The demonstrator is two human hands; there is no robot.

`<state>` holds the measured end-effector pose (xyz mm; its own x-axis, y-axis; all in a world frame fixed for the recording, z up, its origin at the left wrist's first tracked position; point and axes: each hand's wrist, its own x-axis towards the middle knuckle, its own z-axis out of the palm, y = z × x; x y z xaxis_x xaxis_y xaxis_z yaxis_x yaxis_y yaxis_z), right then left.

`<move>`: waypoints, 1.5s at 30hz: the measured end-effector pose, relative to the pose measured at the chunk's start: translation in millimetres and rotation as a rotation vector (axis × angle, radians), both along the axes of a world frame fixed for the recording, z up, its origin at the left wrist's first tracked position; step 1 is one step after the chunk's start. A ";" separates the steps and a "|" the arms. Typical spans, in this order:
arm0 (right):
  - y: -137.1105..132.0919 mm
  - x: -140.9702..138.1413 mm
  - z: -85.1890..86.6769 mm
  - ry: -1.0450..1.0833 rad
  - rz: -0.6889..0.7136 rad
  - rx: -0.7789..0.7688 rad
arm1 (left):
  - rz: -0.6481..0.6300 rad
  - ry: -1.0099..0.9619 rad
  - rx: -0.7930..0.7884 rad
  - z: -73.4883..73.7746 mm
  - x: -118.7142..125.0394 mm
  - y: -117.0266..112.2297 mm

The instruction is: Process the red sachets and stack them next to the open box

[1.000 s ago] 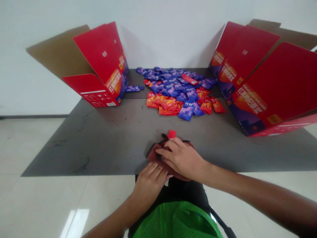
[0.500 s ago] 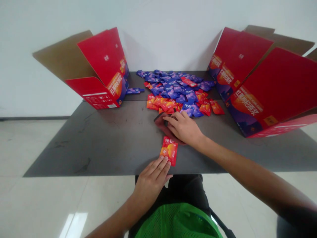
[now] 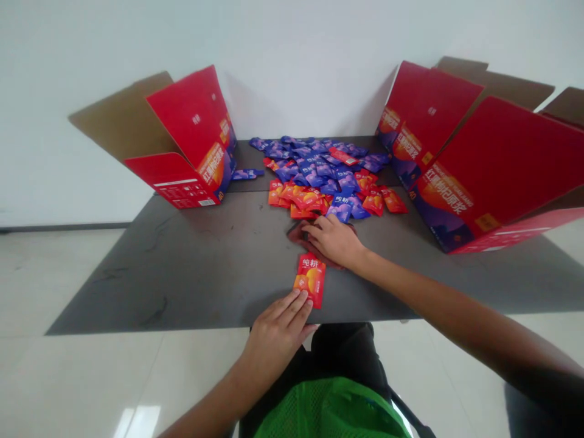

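A red-orange sachet (image 3: 311,279) lies flat on the dark grey table (image 3: 205,261) near its front edge. My left hand (image 3: 278,331) rests at that edge, fingers stretched out and together, fingertips touching the sachet's lower corner. My right hand (image 3: 334,241) lies further out on a dark red cloth (image 3: 299,233), fingers bent and pressing it onto the table just in front of the pile of blue and red sachets (image 3: 325,176). Most of the cloth is hidden under the hand.
An open red carton (image 3: 189,146) stands tilted at the back left. Two larger open red cartons (image 3: 474,158) lean at the right. A white wall stands behind the table. My green mesh vest (image 3: 328,410) shows at the bottom.
My right hand slid the dark red cloth away from the front edge toward the pile, uncovering the red-orange sachet. My left hand stayed at the edge, now touching that sachet.
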<state>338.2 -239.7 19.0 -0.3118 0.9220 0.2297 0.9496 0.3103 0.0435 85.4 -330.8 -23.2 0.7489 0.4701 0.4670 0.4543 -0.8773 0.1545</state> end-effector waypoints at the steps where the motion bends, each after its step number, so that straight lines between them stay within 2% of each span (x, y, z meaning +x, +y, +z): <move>1: 0.6 5.1 5.3 0.006 -0.018 0.024 | -0.010 -0.005 -0.020 5.6 1.3 2.9; 3: -9.7 14.5 17.1 0.067 -0.061 0.101 | -0.015 -0.007 -0.088 19.1 7.3 12.3; 5: -31.1 24.1 27.8 0.172 -0.107 0.197 | 0.028 -0.001 -0.162 32.1 18.9 27.1; 7: -57.2 34.6 34.4 0.265 -0.132 0.261 | 0.116 -0.005 -0.192 40.1 35.1 45.4; 9: -83.2 45.4 34.3 0.328 -0.166 0.286 | 0.227 -0.022 -0.183 40.9 53.3 63.1; 13: -125.3 63.9 13.0 0.437 -0.265 0.266 | 0.357 0.040 -0.194 29.2 81.4 82.8; 16: -145.5 71.4 -10.2 0.513 -0.320 0.260 | 0.325 0.051 -0.285 19.9 89.0 86.4; 19: -155.2 72.3 -26.2 0.574 -0.360 0.274 | 0.260 0.000 -0.381 15.3 89.8 93.4; 22: -156.3 70.2 -32.0 0.610 -0.382 0.290 | 0.199 -0.018 -0.456 21.3 89.5 106.0; 25: -154.1 69.3 -33.1 0.632 -0.388 0.284 | 0.137 -0.052 -0.525 42.6 88.0 113.0; 28: -153.1 70.1 -33.8 0.650 -0.382 0.276 | 0.020 -0.231 -0.565 68.5 80.3 105.7; 30: -153.5 70.8 -34.5 0.652 -0.383 0.277 | -0.082 -0.333 -0.523 76.8 70.7 94.6; 31: -153.9 71.0 -34.9 0.651 -0.385 0.278 | -0.116 -0.328 -0.472 76.3 65.0 88.2; 34: -155.0 71.0 -36.1 0.636 -0.383 0.278 | -0.150 -0.099 -0.299 58.9 46.4 69.4; 37: -154.6 70.9 -35.7 0.607 -0.379 0.259 | -0.152 0.093 -0.221 34.5 30.2 52.1; 40: -150.6 73.1 -29.7 0.573 -0.351 0.160 | -0.106 0.137 -0.162 21.9 20.7 35.1; 43: -140.5 78.8 -15.8 0.543 -0.292 0.063 | -0.079 0.111 -0.083 19.2 19.0 18.5; 45: -130.4 82.1 -2.6 0.526 -0.278 0.077 | -0.084 0.083 -0.029 17.3 21.0 9.4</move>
